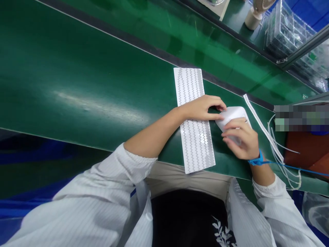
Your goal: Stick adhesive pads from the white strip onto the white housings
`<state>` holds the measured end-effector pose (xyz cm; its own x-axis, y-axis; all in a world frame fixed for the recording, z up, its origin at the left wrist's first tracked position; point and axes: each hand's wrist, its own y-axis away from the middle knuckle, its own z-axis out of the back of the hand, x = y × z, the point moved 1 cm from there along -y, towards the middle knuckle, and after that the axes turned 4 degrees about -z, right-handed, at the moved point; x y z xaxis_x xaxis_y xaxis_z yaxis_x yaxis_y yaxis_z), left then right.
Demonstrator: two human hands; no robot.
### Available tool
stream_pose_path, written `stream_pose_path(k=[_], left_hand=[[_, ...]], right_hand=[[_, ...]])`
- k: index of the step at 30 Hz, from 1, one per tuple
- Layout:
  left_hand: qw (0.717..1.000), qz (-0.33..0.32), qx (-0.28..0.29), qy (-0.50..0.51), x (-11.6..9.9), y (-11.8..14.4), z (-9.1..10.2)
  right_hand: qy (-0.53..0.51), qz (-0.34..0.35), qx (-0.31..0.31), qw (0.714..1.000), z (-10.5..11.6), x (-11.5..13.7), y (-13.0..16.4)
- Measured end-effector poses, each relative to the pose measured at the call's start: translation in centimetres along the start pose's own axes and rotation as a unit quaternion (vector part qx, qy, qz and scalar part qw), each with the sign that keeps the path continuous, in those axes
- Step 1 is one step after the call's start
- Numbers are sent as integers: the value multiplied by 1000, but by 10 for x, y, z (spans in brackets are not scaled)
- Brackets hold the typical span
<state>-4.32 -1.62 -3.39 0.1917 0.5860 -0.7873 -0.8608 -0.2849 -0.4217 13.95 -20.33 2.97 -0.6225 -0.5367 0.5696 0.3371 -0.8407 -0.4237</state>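
My left hand reaches across a white sheet with rows of grey zigzag-edged strips. Its thumb and fingers grip the left edge of a white, smooth, rounded box-like piece. My right hand is in front of that piece, partly covering it, its fingers curled and the thumb close to a fingertip. Whatever is between those fingertips, if anything, is too small to make out. The sheet lies slantwise on the green bench, its near end sticking out over the front edge.
A narrow white strip and loose pale cables lie to the right. A blue wrist strap with its cord runs from my right wrist. Beyond them is a brown-red box. Clear compartment boxes and a small fan stand on the back shelf.
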Motion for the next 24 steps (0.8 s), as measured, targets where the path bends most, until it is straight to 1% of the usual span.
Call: stream_pose_path(k=[2, 4, 6, 7, 10, 13, 16, 21, 24], left_hand=[[1000, 0, -18, -4, 0, 0, 2], [1000, 5, -25, -12, 1, 0, 4], [999, 11, -25, -30, 3, 0, 7], [999, 13, -26, -45, 4, 0, 8], [993, 28, -47, -107, 11, 1, 14], [979, 67, -95, -165, 18, 2, 19], [969, 100, -132, -186, 21, 3, 22], [971, 97, -111, -189, 22, 2, 21], [972, 91, -108, -190, 24, 2, 20]], right_hand=[[-42, 20, 103, 994, -13, 11, 3], [-48, 17, 186, 981, -25, 15, 6], [-20, 1, 235, 972, -33, 14, 10], [-5, -7, 246, 969, -36, 13, 11], [16, -25, 238, 971, -40, 8, 15], [24, -53, 209, 976, -44, 8, 16], [33, -74, 193, 978, -49, 11, 18], [53, -114, 173, 977, -57, 23, 22], [61, -140, 140, 978, -62, 30, 27]])
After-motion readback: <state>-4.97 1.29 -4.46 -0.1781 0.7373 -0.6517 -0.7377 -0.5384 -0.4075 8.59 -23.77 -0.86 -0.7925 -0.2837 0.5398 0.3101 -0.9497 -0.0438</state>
